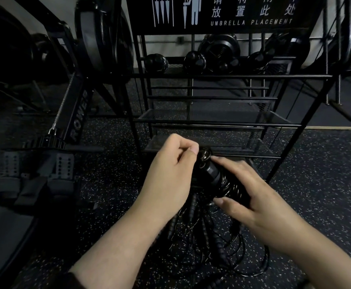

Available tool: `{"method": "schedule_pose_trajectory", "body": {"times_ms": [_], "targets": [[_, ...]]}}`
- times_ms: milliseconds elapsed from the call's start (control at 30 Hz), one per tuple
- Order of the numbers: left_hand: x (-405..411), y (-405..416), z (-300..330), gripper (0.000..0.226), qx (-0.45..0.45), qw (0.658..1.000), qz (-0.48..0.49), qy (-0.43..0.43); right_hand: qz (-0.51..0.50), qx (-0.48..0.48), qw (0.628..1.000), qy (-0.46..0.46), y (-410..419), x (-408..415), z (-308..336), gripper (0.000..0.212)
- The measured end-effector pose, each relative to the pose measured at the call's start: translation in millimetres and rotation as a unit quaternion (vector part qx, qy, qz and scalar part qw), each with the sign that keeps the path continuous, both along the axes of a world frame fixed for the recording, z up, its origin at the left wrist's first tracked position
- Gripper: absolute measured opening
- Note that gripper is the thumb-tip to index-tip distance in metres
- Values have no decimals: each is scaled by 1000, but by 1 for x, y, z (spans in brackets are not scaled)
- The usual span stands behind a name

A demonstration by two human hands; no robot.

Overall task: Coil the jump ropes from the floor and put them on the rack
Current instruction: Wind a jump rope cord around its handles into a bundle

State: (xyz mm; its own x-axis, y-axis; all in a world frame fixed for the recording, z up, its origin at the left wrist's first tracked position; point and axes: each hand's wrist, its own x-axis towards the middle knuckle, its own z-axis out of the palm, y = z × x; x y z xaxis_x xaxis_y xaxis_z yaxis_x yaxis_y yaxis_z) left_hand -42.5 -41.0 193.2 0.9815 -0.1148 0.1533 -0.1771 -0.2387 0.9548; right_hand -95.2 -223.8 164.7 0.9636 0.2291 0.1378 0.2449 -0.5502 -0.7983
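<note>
Left hand (170, 170) pinches the cord end, right hand (251, 195) clamps the coiled jump rope (218, 178). Tuck it tight before the rack (212, 122); tangled ropes (201, 236) wait below.

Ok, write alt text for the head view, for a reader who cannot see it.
Two bare hands wind a thin black cable around jump rope handles: the left hand pinches near the top end, the right hand grips the wound part. More tangled jump ropes lie below on speckled flooring, before a black rack signed "Umbrella Placement".
</note>
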Motion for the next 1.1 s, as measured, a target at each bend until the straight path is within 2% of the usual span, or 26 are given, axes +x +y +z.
{"method": "schedule_pose_trajectory", "body": {"times_ms": [133,200,300,500,633,833,1000,1100], "targets": [[-2,1,-3,17,44,998,-35,-2,-22,-43,999,-17,2,1,4,62],[-2,-1,-7,18,57,998,-39,-3,-28,-82,996,-18,2,0,5,68],[-2,-5,-9,9,38,999,-11,-15,-33,-120,992,-18,1,0,6,75],[3,-6,-11,17,6,1000,-10,11,-44,-144,988,-23,-1,0,6,77],[3,-6,-12,12,-6,999,-32,16,-56,-174,983,-33,-2,0,7,79],[3,-2,-8,18,121,990,-41,-67,-78,-218,972,-47,-1,-1,4,84],[-1,-3,-9,24,143,987,-9,-78,-84,-239,965,-60,-1,-1,5,89],[-6,-7,-10,19,148,984,27,-94,-91,-250,962,-61,2,0,7,92]]}}
